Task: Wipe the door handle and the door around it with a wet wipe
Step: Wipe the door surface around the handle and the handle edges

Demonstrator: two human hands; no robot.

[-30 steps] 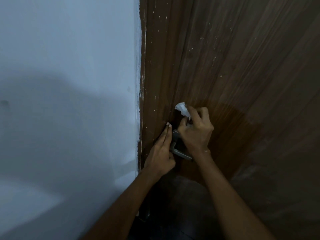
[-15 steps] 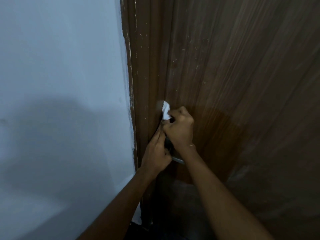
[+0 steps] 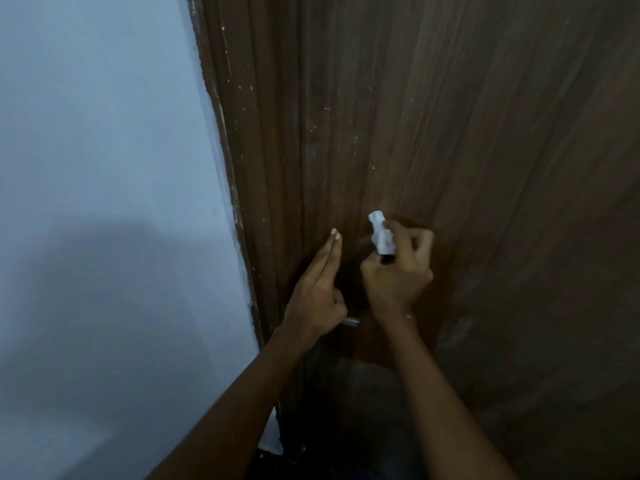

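A dark brown wooden door (image 3: 450, 140) with pale specks fills the right side. My right hand (image 3: 398, 271) is closed around a crumpled white wet wipe (image 3: 380, 233), whose end sticks up above my fist against the door. My left hand (image 3: 317, 289) is just left of it, fingers straight and together, pointing up along the door. Only a small metal tip of the door handle (image 3: 351, 321) shows between my two wrists; the rest is hidden behind my hands.
A brown door frame (image 3: 242, 188) with chipped paint runs down left of the door. A plain pale wall (image 3: 104, 168) fills the left side, with my shadow on its lower part. A scrap of white (image 3: 272, 438) lies low by the frame.
My right hand with the wipe has shifted right and apart from the left hand. My left hand has lifted off the handle, fingers pointing higher. The camera view has shifted.
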